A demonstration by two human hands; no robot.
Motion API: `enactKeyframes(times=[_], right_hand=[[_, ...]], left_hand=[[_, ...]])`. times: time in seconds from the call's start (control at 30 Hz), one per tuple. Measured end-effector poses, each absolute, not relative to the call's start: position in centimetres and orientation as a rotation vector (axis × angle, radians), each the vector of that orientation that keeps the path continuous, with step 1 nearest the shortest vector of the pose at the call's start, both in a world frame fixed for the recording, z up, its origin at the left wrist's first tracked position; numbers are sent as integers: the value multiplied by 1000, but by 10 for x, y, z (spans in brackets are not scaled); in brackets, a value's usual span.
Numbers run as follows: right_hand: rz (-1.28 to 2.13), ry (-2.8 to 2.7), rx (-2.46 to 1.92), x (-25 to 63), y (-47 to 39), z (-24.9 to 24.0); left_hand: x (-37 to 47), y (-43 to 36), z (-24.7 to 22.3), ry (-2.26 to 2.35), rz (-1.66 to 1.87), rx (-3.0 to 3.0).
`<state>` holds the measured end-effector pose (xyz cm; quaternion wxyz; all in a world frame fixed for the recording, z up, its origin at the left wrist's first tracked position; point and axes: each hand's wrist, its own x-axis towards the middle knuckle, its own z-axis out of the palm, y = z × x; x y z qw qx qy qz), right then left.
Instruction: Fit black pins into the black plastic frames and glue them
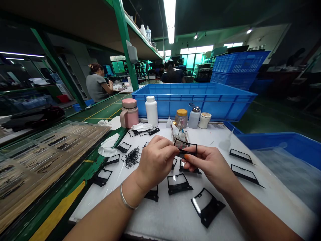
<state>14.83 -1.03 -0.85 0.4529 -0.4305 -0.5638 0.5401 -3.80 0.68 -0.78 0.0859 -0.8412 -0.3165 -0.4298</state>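
Above the white work surface, my right hand [207, 160] grips a black plastic frame [193, 146] at its right end, thumb below and fingers behind. My left hand [157, 154] is closed in a pinch at the frame's left side; whether a thin strip is also between those fingertips is hidden. Left of my left hand lies a heap of thin black strips [132, 157]. More black frames with clear windows lie around, among them one frame [178, 184] below my hands and another frame [207, 207] nearer me.
Behind my hands stand a small tray [181, 135], a pink mug [129, 113], a white bottle [151, 111], a yellow-lidded jar [181, 117] and a pump bottle [194, 117]. A large blue crate [195, 92] is beyond them. Compartmented trays [50, 150] lie left. Other people sit farther off.
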Motion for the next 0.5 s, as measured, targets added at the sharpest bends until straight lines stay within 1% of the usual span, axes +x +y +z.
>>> enactKeyframes(times=[0.13, 0.5], right_hand=[[1327, -1372, -1072, 148, -10, -10], [1284, -1399, -1091, 144, -14, -5]], left_hand=[[-38, 6, -8, -982, -1338, -2560], [-38, 5, -5, -1003, -1356, -2526]])
